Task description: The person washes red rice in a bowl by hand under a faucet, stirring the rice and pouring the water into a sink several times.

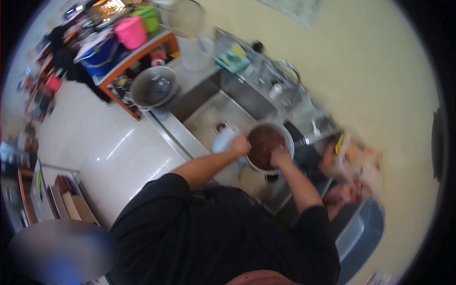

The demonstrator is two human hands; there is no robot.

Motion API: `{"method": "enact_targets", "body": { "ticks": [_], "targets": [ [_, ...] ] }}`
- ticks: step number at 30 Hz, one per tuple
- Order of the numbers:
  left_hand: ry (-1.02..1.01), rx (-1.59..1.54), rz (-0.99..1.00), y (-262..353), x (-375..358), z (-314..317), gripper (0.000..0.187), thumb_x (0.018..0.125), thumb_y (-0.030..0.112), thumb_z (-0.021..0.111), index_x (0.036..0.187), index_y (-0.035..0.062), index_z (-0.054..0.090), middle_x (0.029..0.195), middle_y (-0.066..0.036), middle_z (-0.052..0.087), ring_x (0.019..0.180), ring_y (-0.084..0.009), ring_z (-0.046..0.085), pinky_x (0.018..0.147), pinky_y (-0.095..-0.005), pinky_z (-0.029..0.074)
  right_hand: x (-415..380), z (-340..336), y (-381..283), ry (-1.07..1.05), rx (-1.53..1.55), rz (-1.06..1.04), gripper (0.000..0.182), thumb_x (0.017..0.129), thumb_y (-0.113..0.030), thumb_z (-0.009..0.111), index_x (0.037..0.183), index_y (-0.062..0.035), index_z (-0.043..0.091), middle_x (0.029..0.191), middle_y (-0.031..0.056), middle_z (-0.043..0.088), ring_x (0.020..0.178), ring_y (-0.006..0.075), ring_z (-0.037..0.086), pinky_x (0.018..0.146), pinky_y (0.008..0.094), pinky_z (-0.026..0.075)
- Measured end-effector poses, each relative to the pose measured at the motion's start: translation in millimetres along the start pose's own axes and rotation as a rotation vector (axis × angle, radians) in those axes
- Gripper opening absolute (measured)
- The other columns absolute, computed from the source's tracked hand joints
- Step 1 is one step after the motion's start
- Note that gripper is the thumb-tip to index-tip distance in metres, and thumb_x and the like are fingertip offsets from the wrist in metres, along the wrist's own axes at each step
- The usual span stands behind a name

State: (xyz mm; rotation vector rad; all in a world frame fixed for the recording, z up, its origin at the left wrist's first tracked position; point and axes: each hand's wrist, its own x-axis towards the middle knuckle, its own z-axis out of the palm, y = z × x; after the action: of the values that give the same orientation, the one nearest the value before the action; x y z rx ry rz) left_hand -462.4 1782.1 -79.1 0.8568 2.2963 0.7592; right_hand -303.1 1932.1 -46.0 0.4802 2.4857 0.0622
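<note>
A round white-rimmed bowl [289, 137] with brown contents [261, 145] stands over the metal double sink [197, 121]. My left hand [241, 144] is closed on a pale, whitish container [222, 141] at the bowl's left side. Inside the bowl's right part, my right hand [280, 156] reaches down to the brown contents; its fingertips are hidden and blurred. A drain [221, 127] shows in the left basin.
A large metal bowl [154, 88] sits left of the sink. Blue [99, 57], pink [130, 33] and green buckets stand on a shelf beyond. Plastic bags [365, 166] and a grey tub [363, 237] are at right. A blurred person [64, 251] is at lower left.
</note>
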Motion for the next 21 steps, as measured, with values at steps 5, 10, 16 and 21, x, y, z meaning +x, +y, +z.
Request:
{"method": "enact_targets", "body": {
  "ticks": [5,10,16,21],
  "targets": [
    [0.154,-0.128,0.074,11,-18,-11,0.048,0.082,0.010,0.050,0.129,-0.0022,0.046,0.102,-0.032,0.061,0.097,-0.0458,0.060,0.086,-0.0511,0.048,51,3,-5,0.212,0.920,0.133,0.055,0.078,-0.021,0.058,0.126,0.0042,0.049,0.136,0.0282,0.044,0.130,0.0396,0.039,0.108,0.0448,0.033],
    [0.174,-0.148,0.075,12,-19,-9,0.045,0.082,0.010,0.052,0.126,0.0021,0.049,0.099,-0.030,0.063,0.095,-0.0462,0.061,0.084,-0.0527,0.048,69,18,-43,0.227,1.463,0.139,0.060,0.084,-0.024,0.055,0.136,0.0027,0.042,0.138,0.0224,0.046,0.131,0.0299,0.040,0.109,0.0370,0.030],
    [0.179,-0.184,0.061,20,-24,-14,0.036,0.082,0.009,0.052,0.119,0.0057,0.052,0.099,-0.029,0.064,0.096,-0.0465,0.060,0.084,-0.0528,0.048,14,0,-40,-0.258,1.028,-0.341,0.051,0.094,-0.034,0.039,0.137,-0.0070,0.047,0.144,0.0158,0.043,0.135,0.0310,0.036,0.112,0.0367,0.026],
    [0.162,-0.180,0.084,17,-24,-15,0.036,0.083,0.010,0.052,0.118,0.0017,0.052,0.099,-0.030,0.063,0.096,-0.0464,0.060,0.085,-0.0527,0.048,-33,-32,-24,-0.296,0.314,-0.129,0.053,0.091,-0.040,0.042,0.126,-0.0035,0.057,0.134,0.0208,0.051,0.129,0.0371,0.042,0.109,0.0419,0.030]
  ]
}}
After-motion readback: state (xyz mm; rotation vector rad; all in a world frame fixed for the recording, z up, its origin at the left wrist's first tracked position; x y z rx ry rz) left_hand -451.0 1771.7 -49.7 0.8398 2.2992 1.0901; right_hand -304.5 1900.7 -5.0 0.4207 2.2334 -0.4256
